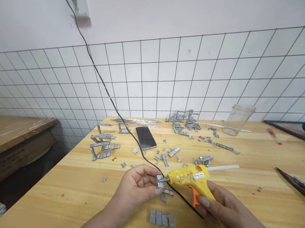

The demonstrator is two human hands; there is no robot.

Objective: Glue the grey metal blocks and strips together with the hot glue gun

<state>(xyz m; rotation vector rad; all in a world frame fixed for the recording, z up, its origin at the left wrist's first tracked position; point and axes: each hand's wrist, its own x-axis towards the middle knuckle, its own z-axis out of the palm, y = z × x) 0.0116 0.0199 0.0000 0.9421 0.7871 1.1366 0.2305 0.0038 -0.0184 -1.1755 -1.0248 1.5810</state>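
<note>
Between thumb and fingers, my left hand [140, 185] pinches a small grey piece [160, 181] above the table. My right hand [221, 204] is wrapped round the handle of a yellow glue gun [188, 176] with an orange trigger. The gun points left, and its metal nozzle is at the face of the grey piece. A white glue stick [224, 167] sticks out of its back. Below the hands, a row of joined grey strips [162, 219] lies on the table, with smaller grey bits just under the held piece.
A black cable [110, 97] hangs from the wall socket across the wooden table [76, 187]. Behind lie a phone [146, 137], grey step-like frames [102, 146] at left and a grey pile [186, 122]. Scissors [298, 184] and a clear cup [238, 119] are at right.
</note>
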